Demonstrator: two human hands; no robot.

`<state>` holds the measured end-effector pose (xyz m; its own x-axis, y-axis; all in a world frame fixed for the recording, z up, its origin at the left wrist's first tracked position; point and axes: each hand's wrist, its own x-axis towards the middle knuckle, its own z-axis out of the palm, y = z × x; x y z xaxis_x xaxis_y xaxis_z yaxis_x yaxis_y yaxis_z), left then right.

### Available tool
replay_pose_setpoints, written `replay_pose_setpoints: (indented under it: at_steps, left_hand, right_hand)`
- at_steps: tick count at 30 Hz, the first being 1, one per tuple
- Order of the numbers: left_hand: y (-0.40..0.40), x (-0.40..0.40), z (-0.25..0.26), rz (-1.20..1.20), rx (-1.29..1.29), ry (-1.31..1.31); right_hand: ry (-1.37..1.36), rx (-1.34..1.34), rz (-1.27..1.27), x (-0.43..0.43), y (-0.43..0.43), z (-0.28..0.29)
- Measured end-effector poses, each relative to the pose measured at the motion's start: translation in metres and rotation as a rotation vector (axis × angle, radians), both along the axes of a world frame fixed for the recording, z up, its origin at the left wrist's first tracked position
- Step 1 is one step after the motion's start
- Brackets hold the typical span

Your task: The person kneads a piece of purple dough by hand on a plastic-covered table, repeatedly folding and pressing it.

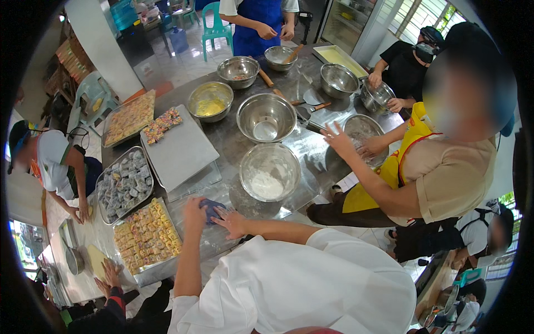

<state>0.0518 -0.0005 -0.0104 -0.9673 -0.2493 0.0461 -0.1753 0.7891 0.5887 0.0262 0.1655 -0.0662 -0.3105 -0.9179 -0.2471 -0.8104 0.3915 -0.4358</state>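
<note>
On the steel table (275,215) in front of me lies a small lump of purple-blue dough (212,210). My left hand (194,215) curls around the dough's left side, and part of the dough is hidden behind its fingers. Spread fingers of my right hand (230,222) rest on the dough's right edge. Beyond my hands stands a steel bowl of white flour (267,185). A tray of small yellow and brown dough pieces (148,236) sits just left of my left forearm.
Farther left are a tray of dark, powder-dusted pieces (127,183) and a flat metal sheet (179,146) bearing sprinkle-covered pieces (162,125). A large steel bowl (266,119) stands past the flour. At right, a person in a yellow apron (377,183) works in another bowl (359,133).
</note>
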Motion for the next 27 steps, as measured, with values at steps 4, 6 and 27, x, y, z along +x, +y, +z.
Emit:
replay_pose_setpoints:
  at_steps: [4, 6, 27]
  left_hand:
    - [0.054, 0.032, 0.016, -0.133, -0.169, -0.135]
    - [0.063, 0.049, 0.001, -0.181, -0.263, -0.136]
    - [0.052, 0.019, 0.006, 0.135, -0.19, 0.002]
  right_hand:
    - [0.032, 0.177, 0.099, -0.005, -0.003, 0.001]
    - [0.115, 0.248, 0.164, -0.006, 0.001, 0.0]
    - [-0.056, -0.317, -0.078, 0.009, 0.047, 0.004]
